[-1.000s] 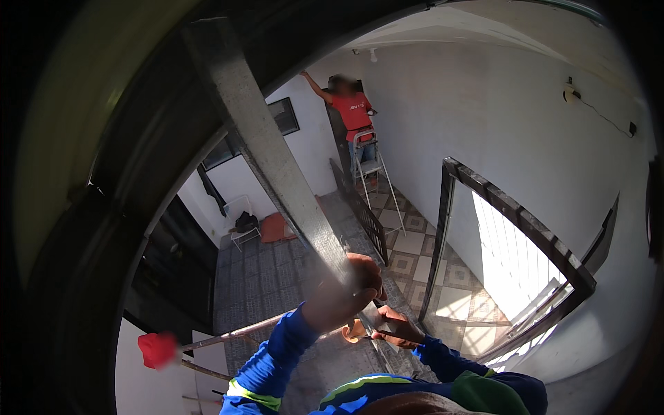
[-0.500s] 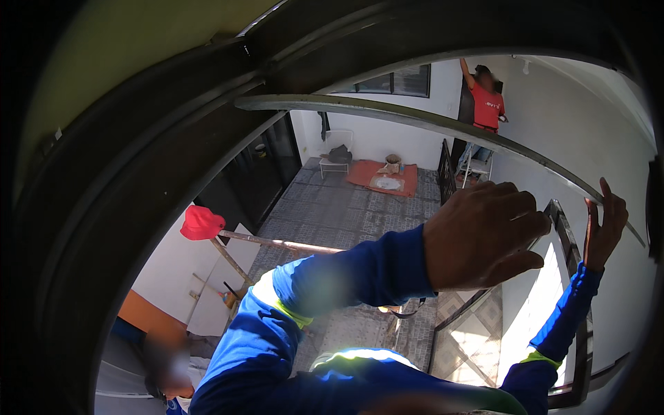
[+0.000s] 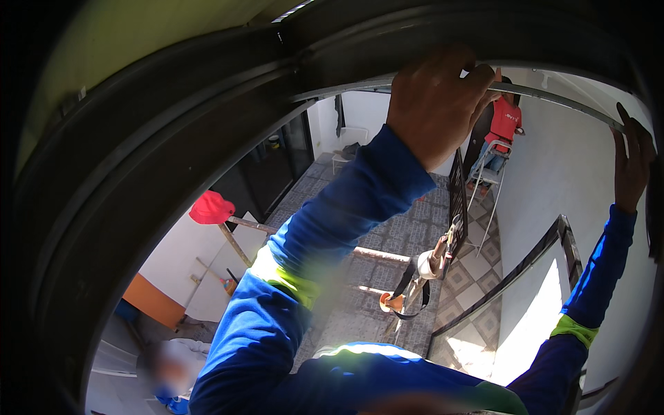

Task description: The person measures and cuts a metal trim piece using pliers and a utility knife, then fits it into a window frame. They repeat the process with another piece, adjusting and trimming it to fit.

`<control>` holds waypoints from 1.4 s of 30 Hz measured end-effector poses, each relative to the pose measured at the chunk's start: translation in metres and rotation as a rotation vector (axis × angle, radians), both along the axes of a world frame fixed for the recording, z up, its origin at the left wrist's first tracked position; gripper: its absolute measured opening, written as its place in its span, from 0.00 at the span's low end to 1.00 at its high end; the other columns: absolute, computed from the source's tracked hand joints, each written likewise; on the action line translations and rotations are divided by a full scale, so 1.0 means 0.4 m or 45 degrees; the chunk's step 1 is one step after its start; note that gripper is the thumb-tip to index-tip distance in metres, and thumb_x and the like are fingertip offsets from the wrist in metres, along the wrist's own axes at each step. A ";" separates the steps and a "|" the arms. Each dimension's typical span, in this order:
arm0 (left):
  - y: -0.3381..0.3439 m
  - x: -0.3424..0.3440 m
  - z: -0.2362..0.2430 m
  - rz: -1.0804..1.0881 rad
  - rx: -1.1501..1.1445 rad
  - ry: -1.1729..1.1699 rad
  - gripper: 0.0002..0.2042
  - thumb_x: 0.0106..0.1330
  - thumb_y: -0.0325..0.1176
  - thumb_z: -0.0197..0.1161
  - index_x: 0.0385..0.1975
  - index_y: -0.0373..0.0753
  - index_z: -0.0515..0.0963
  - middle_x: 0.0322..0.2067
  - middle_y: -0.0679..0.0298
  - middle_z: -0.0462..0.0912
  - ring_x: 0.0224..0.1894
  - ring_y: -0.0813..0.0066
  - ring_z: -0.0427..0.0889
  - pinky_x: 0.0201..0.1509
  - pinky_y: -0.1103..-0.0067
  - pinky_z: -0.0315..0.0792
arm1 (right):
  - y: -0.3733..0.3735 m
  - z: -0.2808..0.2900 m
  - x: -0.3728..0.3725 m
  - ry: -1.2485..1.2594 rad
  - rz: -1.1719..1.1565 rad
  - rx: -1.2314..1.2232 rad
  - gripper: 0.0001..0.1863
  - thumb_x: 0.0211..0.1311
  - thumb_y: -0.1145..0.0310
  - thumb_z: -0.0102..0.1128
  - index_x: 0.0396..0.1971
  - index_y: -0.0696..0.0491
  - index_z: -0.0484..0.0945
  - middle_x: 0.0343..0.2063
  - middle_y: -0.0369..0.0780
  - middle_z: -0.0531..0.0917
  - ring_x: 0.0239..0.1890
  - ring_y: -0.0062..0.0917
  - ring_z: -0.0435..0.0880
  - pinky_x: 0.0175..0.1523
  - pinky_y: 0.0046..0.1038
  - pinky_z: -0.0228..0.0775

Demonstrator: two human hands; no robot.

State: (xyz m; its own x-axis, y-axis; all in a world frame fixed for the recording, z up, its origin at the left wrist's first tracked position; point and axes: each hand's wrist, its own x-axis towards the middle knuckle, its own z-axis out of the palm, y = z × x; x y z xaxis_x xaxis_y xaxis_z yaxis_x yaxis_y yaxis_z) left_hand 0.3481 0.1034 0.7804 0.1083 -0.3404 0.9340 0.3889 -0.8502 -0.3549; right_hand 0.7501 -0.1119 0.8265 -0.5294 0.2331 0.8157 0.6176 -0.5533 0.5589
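Observation:
A long, thin metal bar (image 3: 553, 98) lies just under the dark steel beam (image 3: 138, 152) overhead. My left hand (image 3: 436, 111) is raised at upper centre, fingers curled at the bar, partly hiding it. At far right, my right hand (image 3: 629, 159) reaches up to the bar, holding it with long, partly extended fingers. Below my arms, a metal hand tool (image 3: 454, 228), a pale wrapped part and a dark strap (image 3: 415, 304) sit among scaffold pipes (image 3: 380, 254); exactly what they are is unclear.
A person in red (image 3: 503, 117) stands on a ladder (image 3: 491, 176) near a dark railing (image 3: 456, 194). A red cap (image 3: 211, 207) rests on the scaffold. Another person (image 3: 173, 373) is lower left. A dark frame (image 3: 572, 249) leans rightward; a chair (image 3: 353, 138) stands behind.
The bar has swung from upright-diagonal to across the view and risen toward the beam. Both my hands have moved up, the left curling onto the bar, the right reaching farther right.

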 end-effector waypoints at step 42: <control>-0.016 -0.323 -0.910 -1.620 -2.335 0.187 0.41 0.68 0.61 0.57 0.73 0.41 0.53 0.66 0.49 0.66 0.68 0.53 0.68 0.66 0.63 0.71 | 0.090 -0.885 -0.683 1.375 0.439 -1.034 0.07 0.52 0.66 0.64 0.32 0.43 0.77 0.28 0.29 0.75 0.38 0.25 0.77 0.45 0.33 0.63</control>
State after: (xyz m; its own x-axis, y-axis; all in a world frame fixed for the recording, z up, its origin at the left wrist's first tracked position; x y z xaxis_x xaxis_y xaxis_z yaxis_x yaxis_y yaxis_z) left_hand 0.2189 0.0971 0.4165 0.6812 0.6958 0.2278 -0.4099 0.1046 0.9061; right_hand 0.4768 -0.0761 0.4726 0.1412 0.8207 0.5537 0.9812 -0.0418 -0.1883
